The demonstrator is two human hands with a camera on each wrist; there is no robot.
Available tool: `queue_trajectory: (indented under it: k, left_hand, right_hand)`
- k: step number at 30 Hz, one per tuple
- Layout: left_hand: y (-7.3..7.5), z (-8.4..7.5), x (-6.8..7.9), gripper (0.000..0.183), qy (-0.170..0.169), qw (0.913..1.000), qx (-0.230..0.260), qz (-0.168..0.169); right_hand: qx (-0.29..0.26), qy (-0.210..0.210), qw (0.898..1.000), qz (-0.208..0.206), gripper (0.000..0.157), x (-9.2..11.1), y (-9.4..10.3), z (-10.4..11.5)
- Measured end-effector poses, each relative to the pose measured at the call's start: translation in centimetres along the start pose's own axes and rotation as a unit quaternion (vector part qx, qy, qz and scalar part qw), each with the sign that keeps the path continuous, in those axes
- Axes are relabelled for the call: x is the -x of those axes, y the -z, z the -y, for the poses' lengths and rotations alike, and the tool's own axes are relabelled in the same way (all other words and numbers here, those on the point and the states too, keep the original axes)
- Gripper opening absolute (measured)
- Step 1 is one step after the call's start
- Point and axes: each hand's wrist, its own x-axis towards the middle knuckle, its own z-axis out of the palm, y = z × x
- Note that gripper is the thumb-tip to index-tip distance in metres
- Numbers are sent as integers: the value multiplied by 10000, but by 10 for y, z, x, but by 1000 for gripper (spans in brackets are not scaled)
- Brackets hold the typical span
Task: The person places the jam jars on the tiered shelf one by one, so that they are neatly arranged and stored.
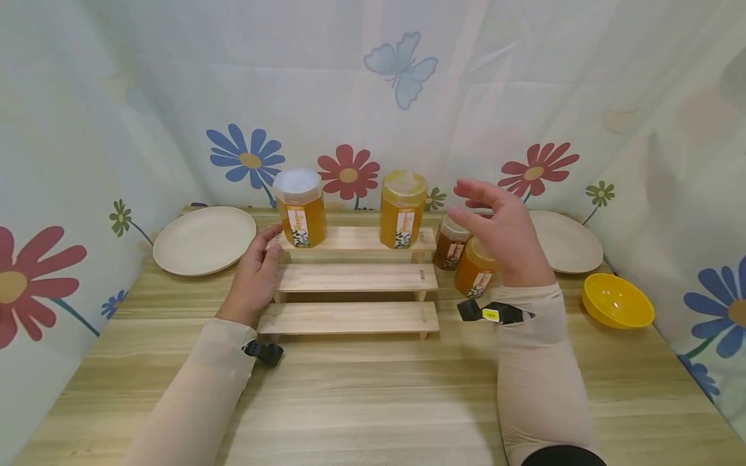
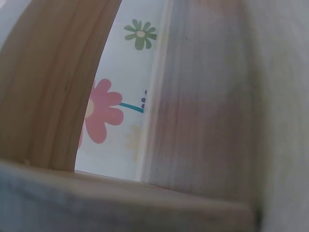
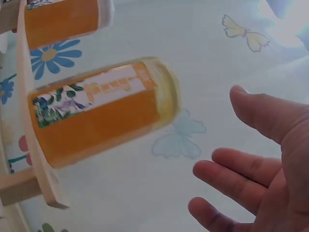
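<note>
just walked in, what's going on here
A person is at a stepped wooden rack. Their left hand is at the left end of its top step, grip unclear; their right hand is raised, open and empty, near the right jar. It and the left jar stand on the top step. A dark jar and an amber jar stand right of the rack.

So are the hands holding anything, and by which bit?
Left hand holds the wooden rack by the left end of its top shelf; right hand holds nothing.

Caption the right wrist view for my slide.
Right hand near, but not touching, the closer amber jar on a wooden shelf.
</note>
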Motion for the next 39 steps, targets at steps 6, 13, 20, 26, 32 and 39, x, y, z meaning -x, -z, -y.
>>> queue_trajectory:
  k: [6, 13, 20, 26, 32, 39]
  left_hand:
    - [0, 2, -2, 53, 3, 10000, -82, -26]
    - [-1, 3, -2, 54, 39, 10000, -45, 10]
    - [-2, 4, -2, 53, 60, 10000, -56, -17]
    - [-1, 2, -1, 53, 14, 9999, -111, -19]
    - [0, 3, -2, 52, 40, 10000, -13, 7]
    - [-1, 4, -3, 51, 12, 10000, 14, 12]
  right_hand:
    - [755, -31, 9952, 615, 57, 2, 31, -12]
    - [1219, -75, 9867, 1072, 57, 4, 51, -26]
    - [1396, -557, 9789, 1381, 63, 1, 63, -41]
    - [1632, -653, 9714, 1595, 65, -2, 67, -52]
    - [1829, -894, 9626, 1788, 68, -6, 67, -59]
    - [1948, -982, 9571, 1906, 71, -5, 64, -61]
